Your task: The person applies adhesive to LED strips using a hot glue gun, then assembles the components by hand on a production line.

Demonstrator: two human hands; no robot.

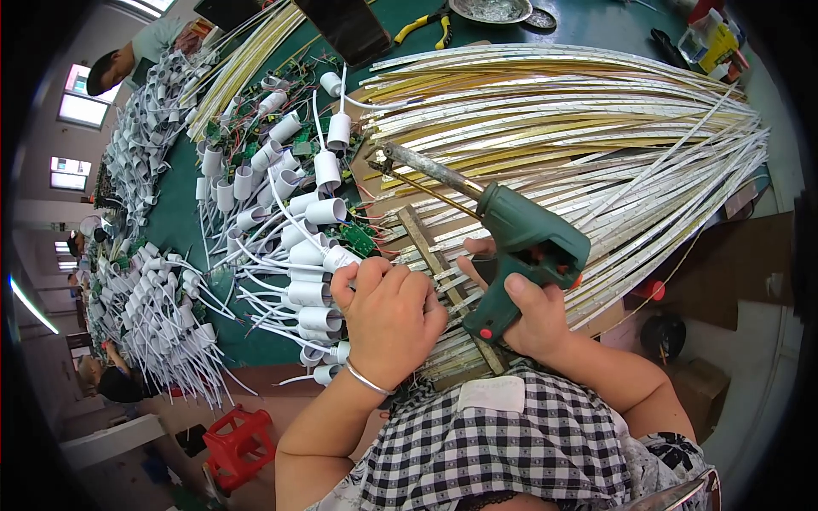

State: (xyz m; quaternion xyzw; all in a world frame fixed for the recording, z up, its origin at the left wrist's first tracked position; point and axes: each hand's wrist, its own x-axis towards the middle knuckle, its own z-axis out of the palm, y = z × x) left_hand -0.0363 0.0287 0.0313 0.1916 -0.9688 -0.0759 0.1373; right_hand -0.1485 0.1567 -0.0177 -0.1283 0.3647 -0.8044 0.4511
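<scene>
My right hand point(538, 322) is wrapped round the handle of a green soldering gun point(545, 234). The gun's metal barrel and thin wire guide point up and left, over the ends of the LED strips. My left hand point(390, 317), with a silver bangle at the wrist, is closed at the strips' left ends. A white cylindrical cap point(342, 258) with a cable shows at its fingertips; the grip is partly hidden. Just above lie green circuit boards point(358, 240) with red wires. A narrow bar point(419, 232) crosses the strips between my hands.
Long white and yellow LED strips point(554, 111) fan out to the right. White caps with cables point(311, 294) stand left of my hand, with larger heaps point(158, 319) beyond. Yellow-handled pliers point(422, 30), a dark phone-like slab point(345, 30) and a metal dish point(490, 8) lie at the back. A red stool point(239, 443) stands lower left.
</scene>
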